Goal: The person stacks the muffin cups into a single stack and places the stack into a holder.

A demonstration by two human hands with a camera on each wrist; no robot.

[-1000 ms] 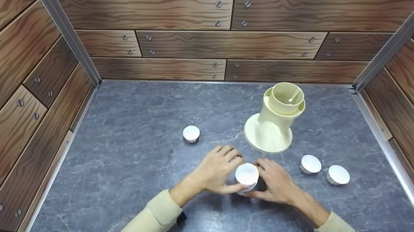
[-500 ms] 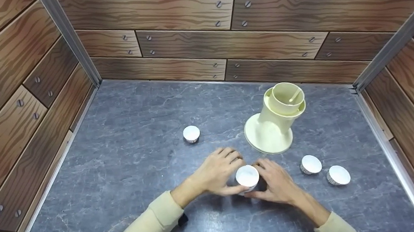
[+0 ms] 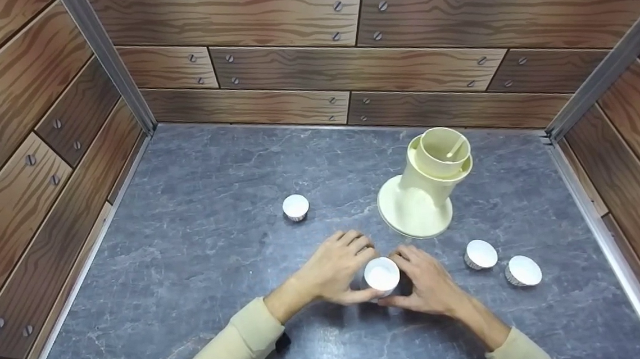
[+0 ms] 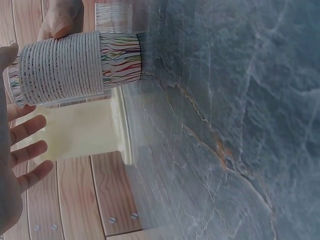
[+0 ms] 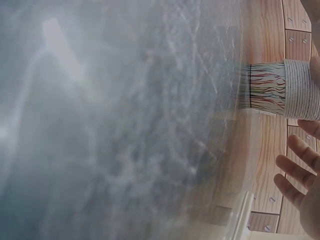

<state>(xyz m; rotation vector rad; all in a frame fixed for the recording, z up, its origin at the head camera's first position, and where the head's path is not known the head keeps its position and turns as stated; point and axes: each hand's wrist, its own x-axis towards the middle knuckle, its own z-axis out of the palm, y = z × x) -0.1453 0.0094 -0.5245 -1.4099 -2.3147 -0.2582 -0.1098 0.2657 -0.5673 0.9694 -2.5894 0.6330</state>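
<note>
A tall stack of nested paper baking cups [image 3: 382, 275] stands upright on the table, with coloured squiggles on the lowest cup's wall in the left wrist view. My left hand [image 3: 335, 271] holds the stack near its top, thumb in front and index finger behind. From the other side my right hand [image 3: 426, 282] grips it between thumb and index finger. The other fingers of both hands stand off it, spread in the left wrist and right wrist views. Two single cups, a nearer one [image 3: 481, 254] and a farther one [image 3: 523, 271], sit to the right. Another cup [image 3: 296, 207] stands farther back, left.
A pale yellow dispenser-like stand [image 3: 425, 194] with a round base and an inner cylinder rises behind the hands. Wood-patterned walls [image 3: 289, 63] with metal edges close in the grey marbled table [image 3: 197, 199] at the back and sides.
The top cup of the stack has sunk slightly and now sits lower in it. My left hand has come down a little with it; the right hand stays almost still.
</note>
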